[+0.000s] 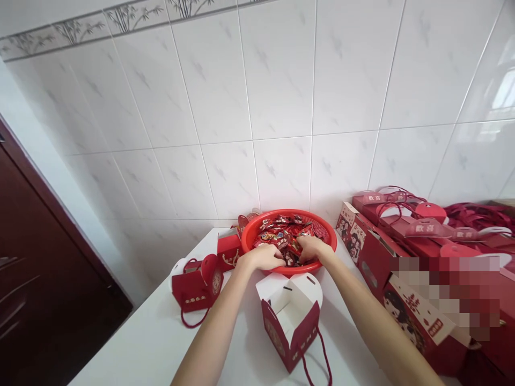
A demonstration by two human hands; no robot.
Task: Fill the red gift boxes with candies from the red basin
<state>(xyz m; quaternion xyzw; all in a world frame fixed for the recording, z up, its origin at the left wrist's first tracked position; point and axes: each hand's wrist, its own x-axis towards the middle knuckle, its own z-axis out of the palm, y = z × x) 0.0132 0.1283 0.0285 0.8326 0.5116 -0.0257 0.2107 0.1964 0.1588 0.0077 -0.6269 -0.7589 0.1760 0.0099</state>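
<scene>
A round red plastic basket [250, 231] with a perforated wall holds many candies in shiny red wrappers [277, 236]. Both of my hands reach into its near side. My left hand [265, 257] has its fingers curled down onto wrapped candies, the fingertips partly hidden. To its right, my right hand [311, 247] is bent around other candies, thumb and fingers drawn in among the wrappers. Between my forearms an open red gift box [292, 327] stands upright, its white inside bare and its flaps raised. A dark red cord handle hangs over its front.
Left of my left arm stands another red box [197, 287] with a cord handle, and a further red box [229, 251] sits behind it, beside the basket. Many red boxes [426, 236] crowd the right side of the white table [140, 348]. A tiled wall [281, 107] rises behind.
</scene>
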